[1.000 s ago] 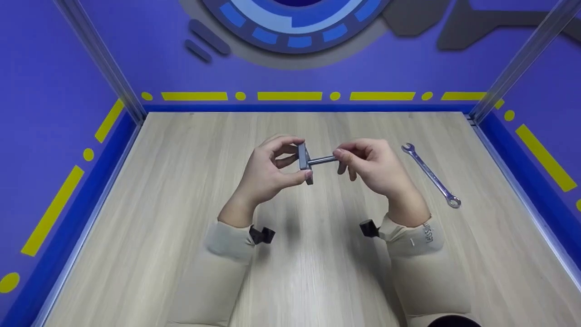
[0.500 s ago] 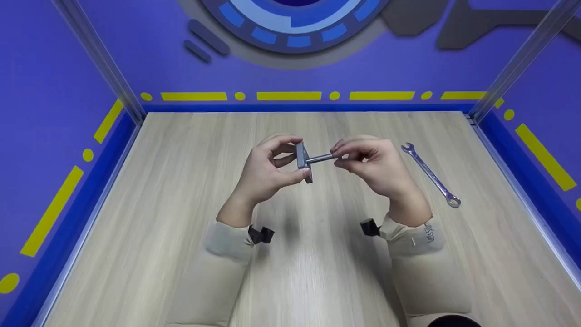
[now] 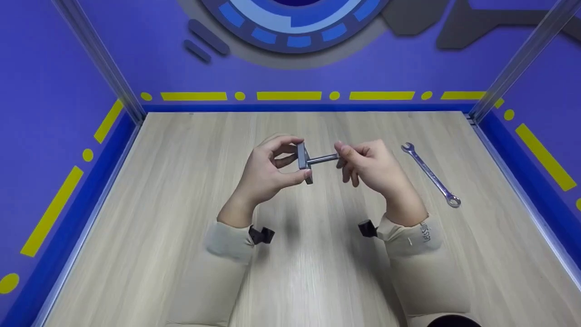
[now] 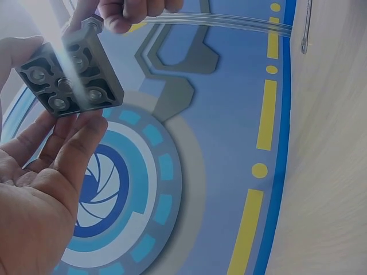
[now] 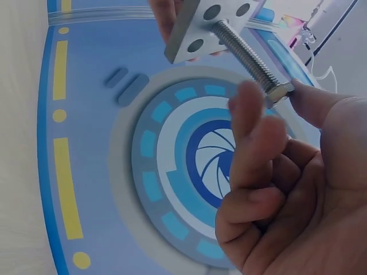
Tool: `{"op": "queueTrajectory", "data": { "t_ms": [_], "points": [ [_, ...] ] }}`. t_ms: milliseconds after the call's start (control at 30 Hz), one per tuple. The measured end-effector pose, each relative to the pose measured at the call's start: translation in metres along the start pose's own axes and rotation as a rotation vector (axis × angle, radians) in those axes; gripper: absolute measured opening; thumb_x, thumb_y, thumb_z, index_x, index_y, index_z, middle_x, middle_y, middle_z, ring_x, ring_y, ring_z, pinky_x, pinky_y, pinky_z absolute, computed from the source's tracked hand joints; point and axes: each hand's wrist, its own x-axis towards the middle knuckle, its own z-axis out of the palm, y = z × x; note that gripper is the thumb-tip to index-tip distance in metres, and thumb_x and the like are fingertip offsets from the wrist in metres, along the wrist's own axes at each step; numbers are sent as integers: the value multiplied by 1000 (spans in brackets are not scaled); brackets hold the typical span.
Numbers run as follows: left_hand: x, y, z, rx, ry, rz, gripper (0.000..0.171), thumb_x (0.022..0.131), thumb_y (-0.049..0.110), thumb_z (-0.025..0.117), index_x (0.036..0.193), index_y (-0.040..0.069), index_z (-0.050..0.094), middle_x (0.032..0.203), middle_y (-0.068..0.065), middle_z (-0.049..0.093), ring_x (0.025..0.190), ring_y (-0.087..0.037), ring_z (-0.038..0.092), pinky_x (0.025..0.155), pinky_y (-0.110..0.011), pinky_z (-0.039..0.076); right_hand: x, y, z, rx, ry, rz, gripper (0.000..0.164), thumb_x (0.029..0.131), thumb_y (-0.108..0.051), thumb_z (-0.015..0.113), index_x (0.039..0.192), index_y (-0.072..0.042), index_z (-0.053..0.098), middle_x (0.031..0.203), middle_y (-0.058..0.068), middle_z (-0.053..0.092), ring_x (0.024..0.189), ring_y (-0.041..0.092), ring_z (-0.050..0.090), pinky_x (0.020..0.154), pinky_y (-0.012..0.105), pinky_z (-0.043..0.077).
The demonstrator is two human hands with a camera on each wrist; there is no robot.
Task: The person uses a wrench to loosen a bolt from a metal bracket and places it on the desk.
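Observation:
A square grey metal plate (image 3: 302,156) is held by its edges between the thumb and fingers of my left hand (image 3: 261,175). Its face in the left wrist view has dark recesses and round holes, with the plate (image 4: 106,74) tilted. From the opposite face a threaded hex bolt (image 3: 322,159) sticks out to the right. My right hand (image 3: 376,170) has thumb and index finger at the bolt's head end. In the right wrist view, the thumb touches the hex head of the bolt (image 5: 252,60), the index finger is blurred beside it, and the other fingers are curled.
A combination wrench (image 3: 431,175) lies slantwise on the wooden table (image 3: 181,181), right of my right hand. Blue printed panels (image 3: 290,77) enclose the back and both sides, with metal frame posts at the corners. Dark wrist cameras sit at both cuffs.
My right fingers have rolled over the bolt head: index forward half a second ago, thumb forward now. The left hand and the plate stay nearly still. The wrench has not moved.

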Motion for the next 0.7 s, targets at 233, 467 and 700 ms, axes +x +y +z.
{"op": "queueTrajectory", "data": {
  "t_ms": [233,467,700],
  "points": [
    [0,0,0,23,-3,-7,64,85,9,98,143,4,73,142,-12,69,131,-25,73,117,-29,64,-2,-2,-3,-54,-43,-53,36,114,-22,70,89,2,79,68,3,72,54,12,63,53,24,57],
    [0,0,-1,16,6,-10,64,85,6,97,143,3,73,143,-13,68,132,-26,73,117,-28,64,-3,-2,-7,11,-5,-80,17,101,-5,84,115,5,85,88,1,81,67,7,64,61,19,59],
    [1,1,-1,2,3,-9,63,84,6,97,143,2,72,142,-14,68,131,-27,73,117,-29,64,-2,-2,-8,1,42,-70,24,91,2,91,115,3,87,79,-13,78,64,3,62,54,16,46]
  ]
}}
